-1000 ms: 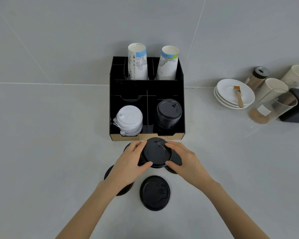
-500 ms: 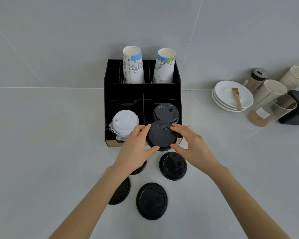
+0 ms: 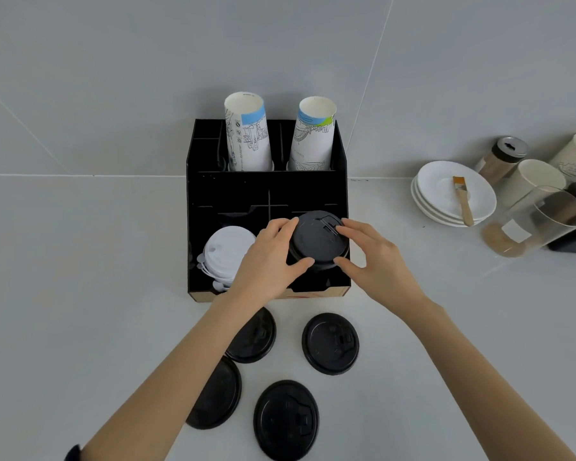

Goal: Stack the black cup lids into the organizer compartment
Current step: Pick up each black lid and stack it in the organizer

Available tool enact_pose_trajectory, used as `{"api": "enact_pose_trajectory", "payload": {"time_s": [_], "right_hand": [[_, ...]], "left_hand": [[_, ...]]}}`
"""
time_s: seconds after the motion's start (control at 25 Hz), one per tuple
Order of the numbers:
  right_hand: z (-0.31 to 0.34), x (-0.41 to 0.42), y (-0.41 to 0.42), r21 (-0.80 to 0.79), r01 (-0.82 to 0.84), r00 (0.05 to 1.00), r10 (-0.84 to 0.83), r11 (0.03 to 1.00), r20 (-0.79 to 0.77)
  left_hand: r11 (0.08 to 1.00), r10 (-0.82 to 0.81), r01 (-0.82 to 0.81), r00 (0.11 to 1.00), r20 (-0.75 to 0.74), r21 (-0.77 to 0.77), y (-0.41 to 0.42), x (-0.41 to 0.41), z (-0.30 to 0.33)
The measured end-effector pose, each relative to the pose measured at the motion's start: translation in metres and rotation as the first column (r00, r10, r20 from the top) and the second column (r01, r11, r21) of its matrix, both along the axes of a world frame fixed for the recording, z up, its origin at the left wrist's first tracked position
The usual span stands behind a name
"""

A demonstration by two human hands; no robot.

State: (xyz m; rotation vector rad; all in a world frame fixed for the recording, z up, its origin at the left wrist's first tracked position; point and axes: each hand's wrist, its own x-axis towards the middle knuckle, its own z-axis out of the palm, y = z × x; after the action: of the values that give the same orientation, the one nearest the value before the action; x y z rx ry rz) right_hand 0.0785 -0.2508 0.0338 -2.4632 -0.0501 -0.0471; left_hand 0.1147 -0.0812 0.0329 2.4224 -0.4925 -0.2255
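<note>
A black cup lid (image 3: 316,237) is held from both sides over the front right compartment of the black organizer (image 3: 198,234), on or just above the stack of black lids there. My left hand (image 3: 266,261) grips its left edge and my right hand (image 3: 369,257) its right edge. Several more black lids lie flat on the counter in front of the organizer: one (image 3: 330,343) at the right, one (image 3: 286,419) nearest me, and two (image 3: 258,337) (image 3: 218,394) partly hidden under my left forearm.
White lids (image 3: 226,251) fill the front left compartment. Two paper cup stacks (image 3: 248,134) (image 3: 313,134) stand in the organizer's back row. At the right are white plates (image 3: 439,194) with a brush (image 3: 463,201), a tipped glass jar (image 3: 539,221), a shaker (image 3: 502,158) and white cups.
Both hands carried the black lid from the counter forward over the organizer's front edge to the right front compartment. The loose lids on the counter stayed put.
</note>
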Motion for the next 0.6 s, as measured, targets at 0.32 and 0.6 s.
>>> {"api": "enact_pose_trajectory", "payload": {"time_s": [0.32, 0.6], "right_hand": [[-0.007, 0.021, -0.006, -0.029, -0.003, 0.999, 0.001, 1.0, -0.044], [-0.014, 0.023, -0.003, -0.046, -0.006, 0.998, 0.002, 0.999, -0.069]], "left_hand": [[1.0, 0.01, -0.01, 1.0, -0.027, 0.013, -0.009, 0.021, -0.011], [1.0, 0.012, -0.011, 0.998, -0.06, 0.022, -0.011, 0.023, -0.018]]}}
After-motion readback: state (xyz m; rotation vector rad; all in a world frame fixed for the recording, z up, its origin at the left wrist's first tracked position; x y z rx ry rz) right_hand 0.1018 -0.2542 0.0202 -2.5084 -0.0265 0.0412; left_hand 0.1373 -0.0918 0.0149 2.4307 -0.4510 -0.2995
